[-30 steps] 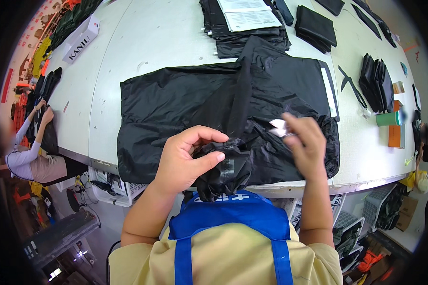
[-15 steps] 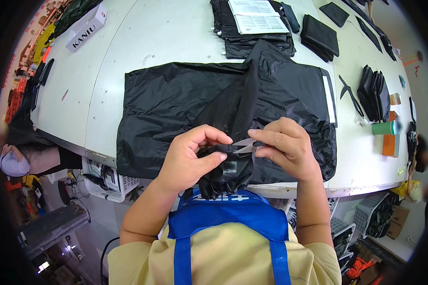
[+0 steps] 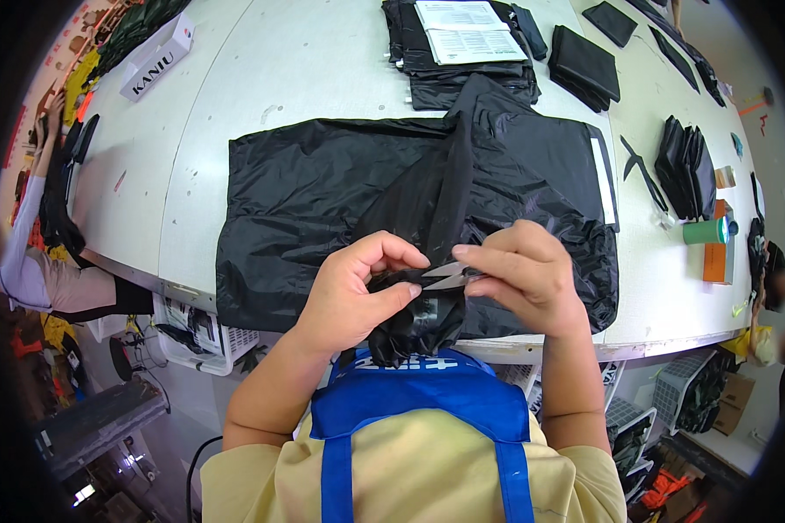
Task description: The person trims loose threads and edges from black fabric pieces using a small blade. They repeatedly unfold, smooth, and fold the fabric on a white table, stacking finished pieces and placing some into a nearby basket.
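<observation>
A large piece of thin black fabric (image 3: 296,200) lies spread and wrinkled over the table, with a raised fold running to its far side. The near part is bunched up at the table's front edge, and my left hand (image 3: 358,288) pinches it between thumb and fingers. In my right hand (image 3: 523,275) is a small pair of thread snips (image 3: 443,276), gripped with the fingers closed. Their two silver blades point left and stand apart, close to the pinched fabric and my left fingertips. The handle is mostly hidden by my fingers.
Folded black fabric (image 3: 423,87) with printed sheets (image 3: 471,33) lies at the far side. Black scissors (image 3: 641,174), black pouches (image 3: 685,170) and a green cylinder (image 3: 705,232) are at the right. A white box (image 3: 157,57) stands far left; a person (image 3: 48,270) is at the left edge.
The snips' blades have spread wider and sit nearer my left fingertips. My hands have barely shifted. The person at the left has stretched an arm forward over the table.
</observation>
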{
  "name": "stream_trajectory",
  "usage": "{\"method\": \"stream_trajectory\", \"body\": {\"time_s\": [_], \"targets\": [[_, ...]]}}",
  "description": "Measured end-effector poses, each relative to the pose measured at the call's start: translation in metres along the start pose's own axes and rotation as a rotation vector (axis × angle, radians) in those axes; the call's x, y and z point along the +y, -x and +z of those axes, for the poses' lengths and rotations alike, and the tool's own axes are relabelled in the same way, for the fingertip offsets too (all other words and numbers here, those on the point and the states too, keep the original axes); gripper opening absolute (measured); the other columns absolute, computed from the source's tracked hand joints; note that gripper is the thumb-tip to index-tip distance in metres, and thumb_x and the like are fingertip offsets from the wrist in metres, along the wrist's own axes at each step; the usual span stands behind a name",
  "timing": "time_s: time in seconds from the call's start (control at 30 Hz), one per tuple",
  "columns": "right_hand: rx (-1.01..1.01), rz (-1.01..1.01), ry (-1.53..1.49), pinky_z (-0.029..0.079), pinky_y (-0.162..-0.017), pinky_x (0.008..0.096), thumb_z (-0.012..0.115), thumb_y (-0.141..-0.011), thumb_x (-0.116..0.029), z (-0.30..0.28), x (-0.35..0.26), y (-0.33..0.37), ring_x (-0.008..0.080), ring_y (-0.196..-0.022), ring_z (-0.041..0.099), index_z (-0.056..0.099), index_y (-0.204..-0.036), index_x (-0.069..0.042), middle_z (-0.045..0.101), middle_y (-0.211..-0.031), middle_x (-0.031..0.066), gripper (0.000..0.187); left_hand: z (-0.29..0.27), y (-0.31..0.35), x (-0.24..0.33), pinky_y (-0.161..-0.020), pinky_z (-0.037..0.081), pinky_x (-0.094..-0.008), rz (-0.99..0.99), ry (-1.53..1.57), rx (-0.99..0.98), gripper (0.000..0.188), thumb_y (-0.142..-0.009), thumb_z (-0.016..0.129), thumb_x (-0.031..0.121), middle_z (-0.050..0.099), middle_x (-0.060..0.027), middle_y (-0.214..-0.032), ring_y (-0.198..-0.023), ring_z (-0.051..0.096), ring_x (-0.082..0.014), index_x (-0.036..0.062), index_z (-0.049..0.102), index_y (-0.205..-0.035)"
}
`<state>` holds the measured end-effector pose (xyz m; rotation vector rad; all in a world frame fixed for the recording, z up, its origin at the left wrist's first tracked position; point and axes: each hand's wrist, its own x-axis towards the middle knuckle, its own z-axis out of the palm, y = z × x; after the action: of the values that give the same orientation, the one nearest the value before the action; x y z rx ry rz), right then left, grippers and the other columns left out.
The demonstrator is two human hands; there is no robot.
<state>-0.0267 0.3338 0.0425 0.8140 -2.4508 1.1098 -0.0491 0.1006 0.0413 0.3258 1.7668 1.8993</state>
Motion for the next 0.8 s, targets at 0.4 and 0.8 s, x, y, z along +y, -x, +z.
{"method": "stream_trajectory", "body": {"time_s": [0.4,0.8], "targets": [[-0.038,0.008,-0.052,0.043,-0.061,0.0323,0.077,-0.069,-0.018,0.002,0.004,-0.005,0.0198,-0.068,0.057,0.072,-0.103,-0.011,0.061,-0.079,0.0023,0.035,0.001,-0.003,-0.002,-0.08,0.047,-0.0222,-0.018,0.001,-0.027,0.024,-0.078,0.067,-0.006,0.063,-0.0034,-0.093,-0.086,0.059,-0.0074,0.0003,0.059,-0.1],[-0.036,0.047,-0.131,0.043,-0.059,0.0301,0.078,-0.067,-0.016,0.009,0.003,-0.004,0.0195,-0.067,0.057,0.072,-0.102,-0.009,0.062,-0.078,0.004,0.036,-0.001,-0.003,0.0,-0.078,0.047,-0.0214,-0.001,-0.041,-0.018,0.024,-0.079,0.065,-0.008,0.062,-0.0039,-0.092,-0.084,0.059,-0.0072,0.0005,0.056,-0.099]]}}
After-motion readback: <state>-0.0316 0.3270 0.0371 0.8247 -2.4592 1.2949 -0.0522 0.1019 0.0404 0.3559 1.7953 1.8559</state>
